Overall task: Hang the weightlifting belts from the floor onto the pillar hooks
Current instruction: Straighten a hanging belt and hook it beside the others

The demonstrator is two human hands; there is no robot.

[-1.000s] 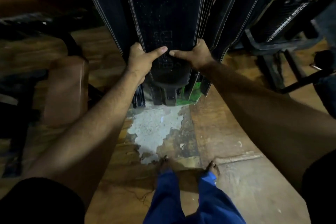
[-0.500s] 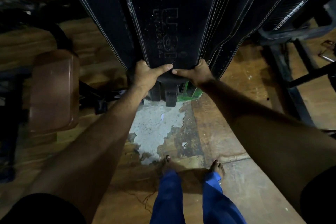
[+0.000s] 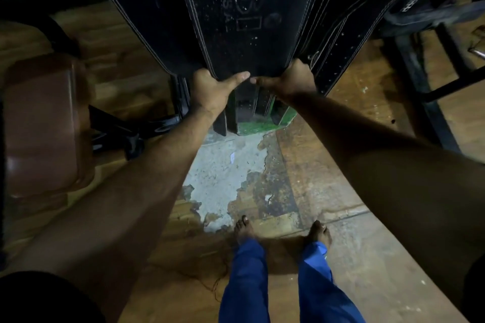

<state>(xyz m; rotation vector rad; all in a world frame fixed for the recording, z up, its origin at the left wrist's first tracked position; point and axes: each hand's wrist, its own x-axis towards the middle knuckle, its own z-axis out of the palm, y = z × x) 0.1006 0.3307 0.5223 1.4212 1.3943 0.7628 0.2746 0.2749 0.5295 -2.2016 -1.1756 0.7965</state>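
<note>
My left hand and right hand clamp the lower edge of a black weightlifting belt that hangs in front of me, its wide face bordered with pale stitching and stamped with a faint logo, the top running out of view above; my fingers are curled behind the leather on both sides while the two thumbs lie along the front and almost meet at the middle. More black belts hang layered just behind it to the left and right, their narrow strap ends dangling below my hands in front of the green-painted base of the pillar. The hooks themselves are out of sight. Beneath them the wooden floor is worn through to a pale grey patch of bare concrete. My bare feet stand near the bottom of the scene in blue trousers, just short of that patch. A brown padded seat on a black metal frame sits at the left, and dark machine framing stands on the floor at the far right
</note>
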